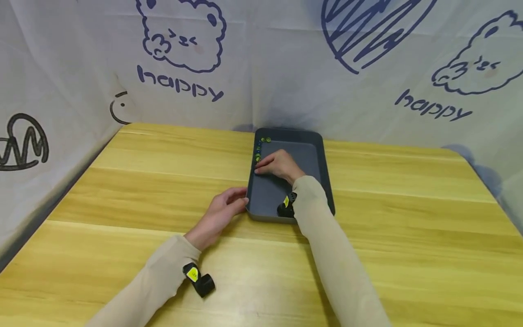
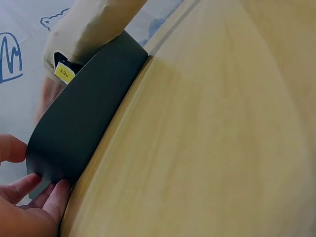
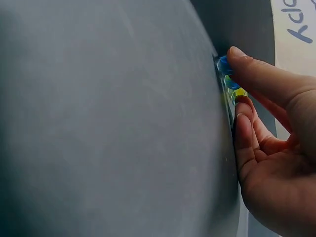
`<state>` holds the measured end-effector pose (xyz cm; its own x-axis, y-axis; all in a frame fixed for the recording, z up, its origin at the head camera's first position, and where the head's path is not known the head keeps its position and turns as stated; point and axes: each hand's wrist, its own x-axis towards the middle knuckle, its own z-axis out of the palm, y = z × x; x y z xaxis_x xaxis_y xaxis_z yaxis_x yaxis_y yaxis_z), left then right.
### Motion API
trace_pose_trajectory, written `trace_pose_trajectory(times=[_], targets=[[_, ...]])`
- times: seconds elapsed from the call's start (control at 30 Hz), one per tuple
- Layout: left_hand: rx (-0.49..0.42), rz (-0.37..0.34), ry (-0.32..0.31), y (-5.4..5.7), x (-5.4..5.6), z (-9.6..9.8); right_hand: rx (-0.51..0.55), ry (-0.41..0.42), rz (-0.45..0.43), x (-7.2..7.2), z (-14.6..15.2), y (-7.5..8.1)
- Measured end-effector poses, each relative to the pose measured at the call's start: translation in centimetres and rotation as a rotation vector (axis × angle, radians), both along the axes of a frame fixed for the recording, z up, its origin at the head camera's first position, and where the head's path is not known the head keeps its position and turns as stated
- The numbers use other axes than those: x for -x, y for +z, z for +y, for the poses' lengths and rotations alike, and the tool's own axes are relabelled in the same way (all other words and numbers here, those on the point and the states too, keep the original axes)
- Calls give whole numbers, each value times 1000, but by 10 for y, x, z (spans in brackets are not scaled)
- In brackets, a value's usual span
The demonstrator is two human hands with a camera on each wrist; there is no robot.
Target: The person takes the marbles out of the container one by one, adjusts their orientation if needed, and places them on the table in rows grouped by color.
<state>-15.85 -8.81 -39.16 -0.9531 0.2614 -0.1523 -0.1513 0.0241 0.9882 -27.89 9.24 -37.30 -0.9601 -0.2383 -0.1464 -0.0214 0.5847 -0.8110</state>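
Note:
A dark grey rectangular tray (image 1: 286,132) lies on the wooden table. Several small glass marbles (image 1: 258,150), green-yellow and blue, line its left wall and turn the far left corner. My right hand (image 1: 282,164) reaches into the tray at the near end of that row. In the right wrist view, a blue marble (image 3: 224,64) sits at the thumb, and a yellow-green marble (image 3: 239,92) shows between thumb and fingertips; the fingers partly hide them. At the tray's near left corner my left hand (image 1: 218,212) holds the tray, thumb at the rim and fingers against the outer wall.
The tabletop (image 1: 408,218) extends on both sides of the tray. A white cloth (image 1: 269,59) with blue drawings hangs behind the table. Each sleeve carries a black wrist camera (image 1: 200,280).

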Motion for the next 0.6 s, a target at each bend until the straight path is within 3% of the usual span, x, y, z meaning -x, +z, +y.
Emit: trace_pose_trajectory(times=[0.27,0.4,0.6], targets=[[9,-26,8,1,-4,-3,-79,60,4,-3,-2,0],[17,-23,12,3,-4,-3,-35,82,2,-2,1,3],[3,-27,21,2,-2,0,38,39,-43,-2,7,8]])
